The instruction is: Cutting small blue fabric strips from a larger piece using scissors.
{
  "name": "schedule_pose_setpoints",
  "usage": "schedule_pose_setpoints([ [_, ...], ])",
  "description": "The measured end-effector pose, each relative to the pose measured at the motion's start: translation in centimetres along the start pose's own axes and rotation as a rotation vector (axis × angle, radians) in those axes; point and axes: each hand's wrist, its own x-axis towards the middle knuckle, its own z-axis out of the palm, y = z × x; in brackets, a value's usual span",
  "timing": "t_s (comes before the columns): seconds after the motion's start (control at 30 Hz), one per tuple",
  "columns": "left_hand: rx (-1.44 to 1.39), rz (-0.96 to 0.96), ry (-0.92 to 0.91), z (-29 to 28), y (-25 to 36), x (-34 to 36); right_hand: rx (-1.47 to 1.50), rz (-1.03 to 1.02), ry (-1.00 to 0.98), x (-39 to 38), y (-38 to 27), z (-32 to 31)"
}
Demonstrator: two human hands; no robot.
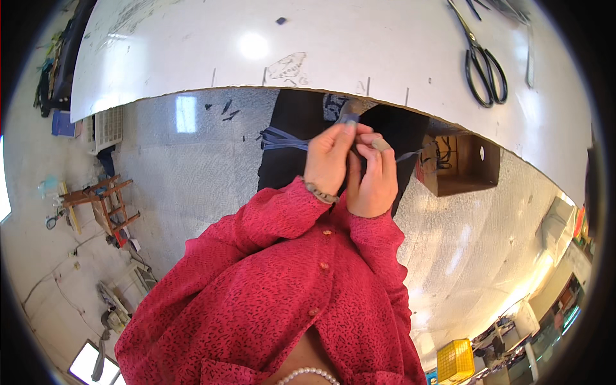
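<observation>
Small dark-blue piece (pixel 348 119), near 12 o'clock, over your dark trousers (pixel 280 168): your left hand's (pixel 328 155) grip pinches it. Your right hand (pixel 374 179) curls close beside; I cannot tell whether its grip is clamped. From there, blue strips (pixel 282 138) lie at 9 o'clock; keeping them untangled should help steady fingerwork. At 2, scissors (pixel 475 48) rest on the desk (pixel 333 38); at 3, 1 open box (pixel 468 185).

Black-handled scissors (pixel 474 46) lie on the white tabletop (pixel 372 45).
</observation>
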Motion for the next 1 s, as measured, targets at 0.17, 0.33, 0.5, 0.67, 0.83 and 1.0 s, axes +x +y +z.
schedule_pose_setpoints([
  [0.17,-0.026,0.181,0.123,-0.9,3.0,-1.0,0.121,0.191,-0.196,-0.8,0.2,-0.3],
  [0.33,-0.245,0.235,0.133,-6.4,8.7,-1.9,0.237,-0.119,-0.236,-1.3,0.1,0.5],
  [0.5,-0.315,0.261,0.146,-16.9,15.3,-1.7,0.295,-0.207,-0.31,-2.4,-0.5,1.4],
  [0.67,-0.395,0.282,0.181,-30.7,19.7,-2.5,0.284,-0.233,-0.498,-3.3,-0.3,1.7],
  [0.83,-0.062,0.391,0.63,-49.7,25.1,-4.8,0.257,-0.233,-0.524,-4.3,1.1,1.0],
  [1.0,0.304,0.163,1.131,-67.3,35.8,-9.5,0.166,-0.189,-0.561,-4.7,3.6,-0.8],
])
